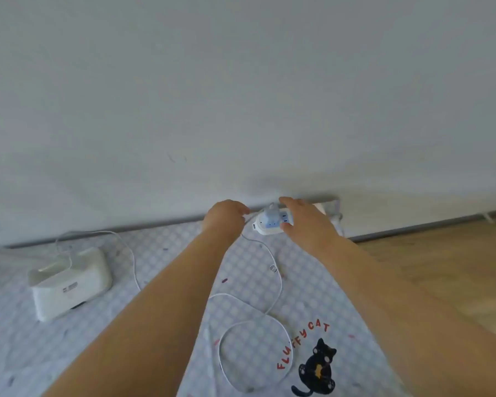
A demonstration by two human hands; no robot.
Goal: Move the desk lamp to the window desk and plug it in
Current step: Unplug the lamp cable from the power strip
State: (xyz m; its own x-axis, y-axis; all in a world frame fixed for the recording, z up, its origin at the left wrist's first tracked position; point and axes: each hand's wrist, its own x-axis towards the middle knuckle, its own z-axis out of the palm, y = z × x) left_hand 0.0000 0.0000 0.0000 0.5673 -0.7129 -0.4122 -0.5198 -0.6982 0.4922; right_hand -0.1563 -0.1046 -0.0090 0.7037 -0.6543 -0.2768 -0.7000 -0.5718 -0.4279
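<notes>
White power strip [271,222] at the far edge of the cloth, close against the wall [241,96]. I see the right hand [307,222] holding it: fingers curved over the top, thumb low on the near side, strip clamped between them. Pale blue socket faces show beside the thumb.

Left hand [225,216] just to the left of the strip, nearly touching it. Fingers curled in, closed on the white cord [280,285]. A short run of cord goes from its fingertips to a plug [272,209] sitting at the top of the strip. Whether the plug is fully seated I cannot tell; it is small and blurred.

Below the left hand the cord drops down the cloth and lies in a loose loop near the bottom of the view.

Lamp [69,282]: white boxy base, standing on the cloth well to the left of both hands. A cord rises from its top, arcs toward the wall and runs down behind the left forearm.

Cloth [161,253]: pale check pattern, with a black cat print [317,368] and red lettering. Wooden surface [441,267] to the right of it.
</notes>
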